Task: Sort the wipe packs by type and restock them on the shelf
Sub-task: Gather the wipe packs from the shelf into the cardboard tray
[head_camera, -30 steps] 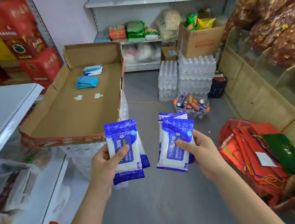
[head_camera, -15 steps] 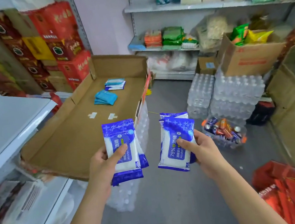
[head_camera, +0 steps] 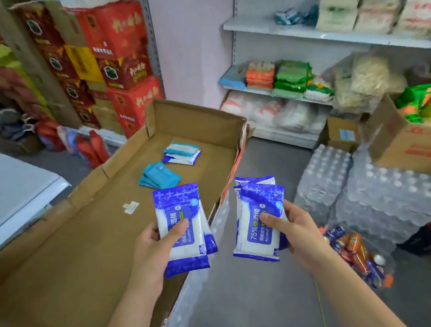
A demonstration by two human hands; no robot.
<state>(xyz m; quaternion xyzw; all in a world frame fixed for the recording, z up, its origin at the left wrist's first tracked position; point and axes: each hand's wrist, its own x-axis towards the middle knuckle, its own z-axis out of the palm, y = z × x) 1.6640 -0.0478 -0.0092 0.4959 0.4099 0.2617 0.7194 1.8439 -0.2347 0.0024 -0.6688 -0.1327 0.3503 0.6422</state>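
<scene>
Now the left hand [head_camera: 148, 247] grips blue wipe packs [head_camera: 178, 210]; the right hand [head_camera: 298, 232] holds a matching stack [head_camera: 258, 199] in its grip. Teal packs [head_camera: 158, 175] lie at twelve o'clock in the cardboard tray [head_camera: 82, 251].

Moves closer to the cardboard tray [head_camera: 65, 267], turning toward 10 o'clock. Brings the left hand [head_camera: 149, 255] and its blue wipe packs [head_camera: 180, 223] over the tray's right edge, no longer short of it; carries the right hand [head_camera: 298, 232] and its packs [head_camera: 256, 227] along at 3 o'clock. Loses the red bags at 4 o'clock from view.
</scene>
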